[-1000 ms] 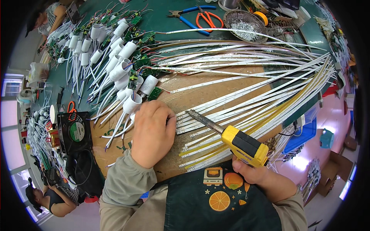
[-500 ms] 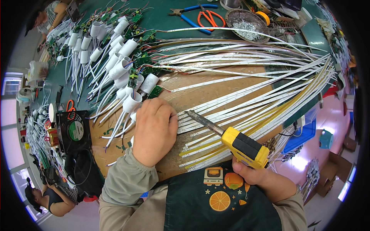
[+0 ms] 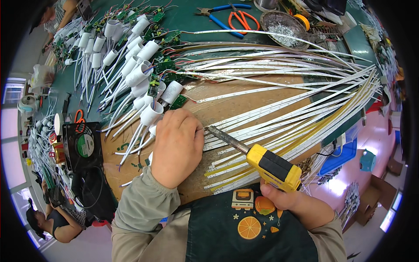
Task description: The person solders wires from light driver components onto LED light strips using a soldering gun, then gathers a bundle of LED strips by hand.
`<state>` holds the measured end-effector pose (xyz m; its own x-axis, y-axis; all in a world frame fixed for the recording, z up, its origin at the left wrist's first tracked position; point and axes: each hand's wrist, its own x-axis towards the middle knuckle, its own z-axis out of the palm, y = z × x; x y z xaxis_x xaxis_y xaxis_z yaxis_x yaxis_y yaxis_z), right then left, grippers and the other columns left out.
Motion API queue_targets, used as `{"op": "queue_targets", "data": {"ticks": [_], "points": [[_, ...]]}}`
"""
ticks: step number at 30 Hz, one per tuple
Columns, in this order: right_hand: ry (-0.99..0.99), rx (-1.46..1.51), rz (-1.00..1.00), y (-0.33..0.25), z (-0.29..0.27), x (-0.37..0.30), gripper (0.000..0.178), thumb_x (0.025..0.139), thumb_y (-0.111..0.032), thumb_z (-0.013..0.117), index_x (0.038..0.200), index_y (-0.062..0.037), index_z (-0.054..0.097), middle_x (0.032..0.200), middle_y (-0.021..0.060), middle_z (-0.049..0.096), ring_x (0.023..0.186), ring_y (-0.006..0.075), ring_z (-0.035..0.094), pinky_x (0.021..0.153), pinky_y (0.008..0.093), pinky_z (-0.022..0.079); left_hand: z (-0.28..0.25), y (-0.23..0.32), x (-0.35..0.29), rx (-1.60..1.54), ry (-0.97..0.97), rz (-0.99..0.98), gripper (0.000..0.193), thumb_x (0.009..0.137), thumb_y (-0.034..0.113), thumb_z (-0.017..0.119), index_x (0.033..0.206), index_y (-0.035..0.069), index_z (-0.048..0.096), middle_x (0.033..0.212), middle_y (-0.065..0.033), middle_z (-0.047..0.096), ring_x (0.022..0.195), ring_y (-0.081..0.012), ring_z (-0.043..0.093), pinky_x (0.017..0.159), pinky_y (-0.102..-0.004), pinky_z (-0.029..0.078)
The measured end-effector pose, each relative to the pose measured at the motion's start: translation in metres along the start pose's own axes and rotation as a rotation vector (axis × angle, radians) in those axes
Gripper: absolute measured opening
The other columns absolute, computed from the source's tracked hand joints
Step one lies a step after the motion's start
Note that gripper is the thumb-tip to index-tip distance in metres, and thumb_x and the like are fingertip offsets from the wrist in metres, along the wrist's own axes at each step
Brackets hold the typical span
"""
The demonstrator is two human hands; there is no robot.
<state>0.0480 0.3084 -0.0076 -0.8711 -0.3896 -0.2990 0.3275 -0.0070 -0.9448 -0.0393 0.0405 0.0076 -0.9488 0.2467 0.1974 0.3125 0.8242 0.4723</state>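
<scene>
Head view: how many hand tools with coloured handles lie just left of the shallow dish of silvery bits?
2: blue-handled pliers on the left, and an orange-handled tool nearer the dish. None looks hidden there.

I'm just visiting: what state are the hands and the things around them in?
Soldering gun: held, tip pointing left; heat unclear.
Right hand: closed around the gun.
Left hand: curled near the gun's tip, fingertips hidden.
White and yellow strips: lying fanned out.
White cylinders: piled together.
Blue-handled pliers: lying with handles spread.
Metal bowl: holding silvery bits.
Black fan: running or stopped, unclear.
</scene>
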Motion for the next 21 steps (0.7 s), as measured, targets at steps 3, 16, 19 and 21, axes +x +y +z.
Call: {"op": "queue_targets", "data": {"ticks": [3,16,19,21], "points": [[0.027,0.059,0.012,-0.004,0.003,-0.002,0.028,0.083,-0.004,0.071,0.107,0.0014,0.058,0.084,0.0024,0.059,0.074,0.0097,0.056,0.067,0.0257,0.045,-0.001,0.000,0.001,-0.009,0.003,0.004,0.012,0.072,-0.001,0.067,0.080,0.003,0.060,0.091,-0.0112,0.059,0.088,-0.0319,0.055,0.079,-0.0402,0.044],[0.067,-0.006,-0.073,0.009,-0.009,-0.006,0.046,0.091,-0.023,0.063,0.124,0.0039,0.047,0.071,0.0093,0.055,0.058,0.0144,0.050,0.054,0.0281,0.045,0.000,-0.001,0.000,-0.001,0.002,-0.002,0.012,0.072,0.000,0.068,0.080,0.002,0.060,0.092,-0.0121,0.059,0.088,-0.0329,0.055,0.079,-0.0410,0.043],[0.093,0.001,-0.093,0.009,-0.012,-0.002,0.051,0.090,-0.026,0.065,0.125,0.0043,0.046,0.069,0.0093,0.054,0.056,0.0146,0.050,0.052,0.0281,0.044,0.000,-0.001,0.000,-0.006,-0.003,-0.003,0.012,0.072,0.000,0.068,0.080,0.002,0.060,0.092,-0.0124,0.059,0.088,-0.0330,0.055,0.079,-0.0410,0.044],[0.106,0.008,-0.117,0.009,-0.012,0.000,0.052,0.090,-0.027,0.066,0.126,0.0041,0.045,0.068,0.0092,0.053,0.055,0.0146,0.049,0.052,0.0280,0.043,0.000,0.000,0.000,-0.007,-0.003,-0.004,0.012,0.072,0.000,0.068,0.080,0.002,0.060,0.092,-0.0124,0.059,0.088,-0.0330,0.055,0.079,-0.0410,0.044]]}}
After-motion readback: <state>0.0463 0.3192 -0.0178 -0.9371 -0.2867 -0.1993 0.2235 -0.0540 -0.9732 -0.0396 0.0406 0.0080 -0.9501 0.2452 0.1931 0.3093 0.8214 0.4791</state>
